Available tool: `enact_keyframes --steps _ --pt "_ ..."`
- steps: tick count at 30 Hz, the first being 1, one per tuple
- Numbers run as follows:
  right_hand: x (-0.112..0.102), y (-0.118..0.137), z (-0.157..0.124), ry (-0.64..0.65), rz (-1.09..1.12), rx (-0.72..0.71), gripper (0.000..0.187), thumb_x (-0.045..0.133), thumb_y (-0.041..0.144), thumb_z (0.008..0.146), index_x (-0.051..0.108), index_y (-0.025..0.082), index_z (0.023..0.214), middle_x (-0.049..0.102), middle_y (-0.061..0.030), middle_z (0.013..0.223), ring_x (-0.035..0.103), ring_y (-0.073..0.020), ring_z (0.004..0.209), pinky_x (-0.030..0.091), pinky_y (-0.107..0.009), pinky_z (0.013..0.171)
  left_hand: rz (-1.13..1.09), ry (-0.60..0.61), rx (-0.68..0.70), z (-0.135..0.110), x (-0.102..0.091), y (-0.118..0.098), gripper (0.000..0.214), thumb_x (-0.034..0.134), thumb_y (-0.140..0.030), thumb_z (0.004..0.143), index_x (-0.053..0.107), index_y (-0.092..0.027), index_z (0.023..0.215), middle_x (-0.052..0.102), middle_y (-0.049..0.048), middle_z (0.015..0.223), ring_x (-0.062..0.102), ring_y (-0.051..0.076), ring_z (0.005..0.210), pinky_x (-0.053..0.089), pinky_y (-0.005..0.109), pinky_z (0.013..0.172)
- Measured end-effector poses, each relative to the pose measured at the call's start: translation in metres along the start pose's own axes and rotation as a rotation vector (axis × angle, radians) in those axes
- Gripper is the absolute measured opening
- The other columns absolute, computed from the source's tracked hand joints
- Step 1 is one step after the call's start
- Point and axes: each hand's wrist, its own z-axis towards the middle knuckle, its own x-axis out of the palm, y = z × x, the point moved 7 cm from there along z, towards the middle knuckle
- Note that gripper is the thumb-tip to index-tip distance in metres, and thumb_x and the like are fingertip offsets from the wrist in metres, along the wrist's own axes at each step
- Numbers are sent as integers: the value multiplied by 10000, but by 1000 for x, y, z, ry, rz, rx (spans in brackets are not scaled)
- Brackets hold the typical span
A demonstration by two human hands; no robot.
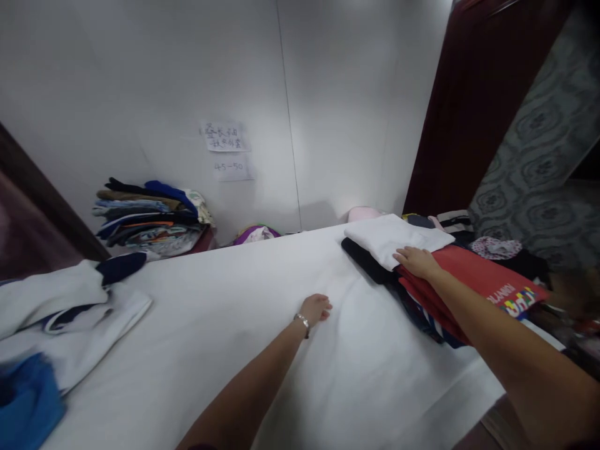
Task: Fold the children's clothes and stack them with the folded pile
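Note:
My right hand (416,261) lies with fingers stretched out on the near edge of a folded white garment (394,234). That garment rests on a pile of folded clothes, partly over a black folded garment (368,259) and beside a red garment (482,281) with white lettering and a colourful print. Dark blue and striped layers show under the red one. My left hand (316,308), with a silver bracelet at the wrist, hovers over or rests on the white table covering (225,325), left of the pile. Its fingers are loosely bent and hold nothing.
Loose white and navy clothing (103,319) and a blue garment (30,400) lie at the table's left. Behind the far edge rise a stack of folded clothes (154,215) and a purple item (257,235). Paper notes (227,137) hang on the wall. More clothes (497,248) sit at the right.

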Motion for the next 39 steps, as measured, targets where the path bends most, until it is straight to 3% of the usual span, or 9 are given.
enact_keyframes --steps 5,10,15,19,22,25,30,35,39 --pt "-12 10 -16 -102 88 -49 428 316 402 904 607 183 1127 633 -117 1141 558 -245 1074 413 -353 900 -5 -48 43 -45 -55 28 194 626 -239 755 587 -136 915 686 39 787 537 59 485 442 192 487" --pt "-10 31 -46 -199 -27 -159 450 428 326 847 522 139 1246 475 -148 1358 418 -287 1251 360 -395 1001 -79 -152 57 -87 -101 56 227 656 -257 708 584 -137 887 673 30 755 558 73 511 442 195 491" --pt "-4 42 -68 -230 -100 -151 466 420 299 820 511 112 1237 469 -188 1340 431 -314 1226 395 -456 953 -143 -224 24 -128 -119 79 207 644 -277 734 585 -149 886 683 32 782 559 63 508 446 186 496" --pt "9 65 -81 -211 66 -165 450 389 376 814 575 176 1173 521 -156 1305 424 -351 1245 395 -526 956 -197 -253 2 -155 -120 89 152 625 -201 756 579 -139 887 681 26 748 552 54 480 452 182 486" --pt "41 109 -100 -33 395 -287 447 367 425 830 608 217 1143 579 -141 1253 512 -305 1192 455 -423 949 -225 -275 -16 -171 -122 93 156 647 -182 743 580 -133 874 678 18 709 547 53 457 452 183 474" --pt "69 163 -126 69 644 -327 417 414 475 799 637 280 1092 593 -127 1242 540 -315 1162 476 -434 948 -257 -286 -19 -183 -126 96 136 650 -163 734 582 -135 848 665 1 671 535 48 437 441 183 462" --pt "78 263 -169 150 830 -487 319 464 531 784 677 423 995 603 -13 1233 510 -283 1186 389 -420 1052 -261 -328 56 -200 -147 107 92 646 -187 732 568 -140 725 624 -20 572 524 54 430 435 192 475" --pt "70 338 -203 160 938 -664 294 479 516 769 650 544 1007 637 78 1153 528 -274 1157 399 -460 1036 -203 -485 116 -223 -196 119 183 621 -224 753 515 -159 619 549 -44 453 488 66 402 415 200 469" --pt "77 372 -223 137 946 -782 371 546 505 711 527 687 1034 612 128 1162 515 -290 1161 379 -528 1020 -86 -720 109 -252 -257 126 163 566 -214 791 528 -164 641 550 -43 470 503 74 439 427 198 498"
